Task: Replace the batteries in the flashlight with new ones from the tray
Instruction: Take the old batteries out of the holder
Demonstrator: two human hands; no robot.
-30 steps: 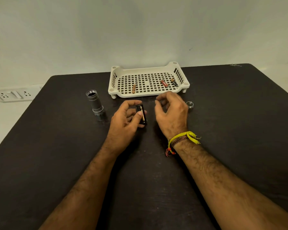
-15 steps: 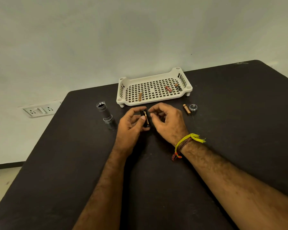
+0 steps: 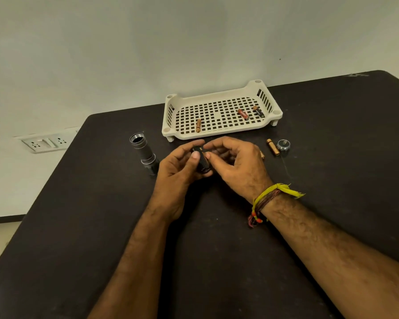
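Observation:
My left hand (image 3: 177, 168) grips a small black battery holder (image 3: 202, 160), thumb on its top. My right hand (image 3: 236, 164) touches the holder's right side with its fingertips, pinching at a copper-coloured battery in it. The grey flashlight body (image 3: 143, 151) stands upright on its head, open end up, left of my hands. Its tail cap (image 3: 283, 145) lies at the right, with a loose copper battery (image 3: 273, 147) beside it. Another battery end (image 3: 262, 154) peeks out behind my right hand. The white slotted tray (image 3: 219, 132) holds three batteries: one at front left (image 3: 198, 125), a red one (image 3: 243, 114) and a dark one (image 3: 258, 111).
The dark table (image 3: 217, 249) ends at the left, where a wall socket plate (image 3: 46, 142) sits below its level. The pale wall stands right behind the tray.
My right hand has closed in on the holder from the right and now touches it. The view has shifted, so the tray and flashlight appear farther right.

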